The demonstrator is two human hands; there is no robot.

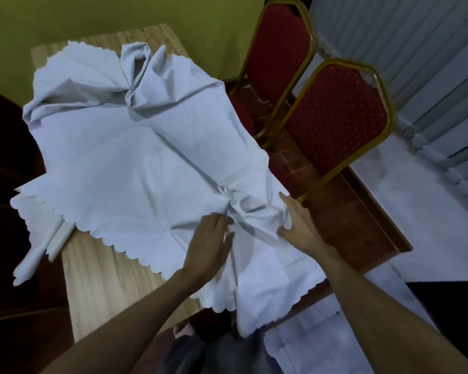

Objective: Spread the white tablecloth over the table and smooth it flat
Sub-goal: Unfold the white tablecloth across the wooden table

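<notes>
A white tablecloth with scalloped edges lies crumpled over a light wooden table. It is bunched at the far end and gathered into a knot of folds near me. My left hand rests flat on the cloth just left of that gathered spot, fingers together. On the right of the folds, my right hand has its fingers spread at the cloth's right edge, thumb under a fold. Part of the cloth hangs off the near right corner and another part off the left side.
Two red chairs with gold frames stand close to the table's right side. A white tiled floor and a curtain lie beyond. A yellow-green wall backs the table. Bare tabletop shows at the near left.
</notes>
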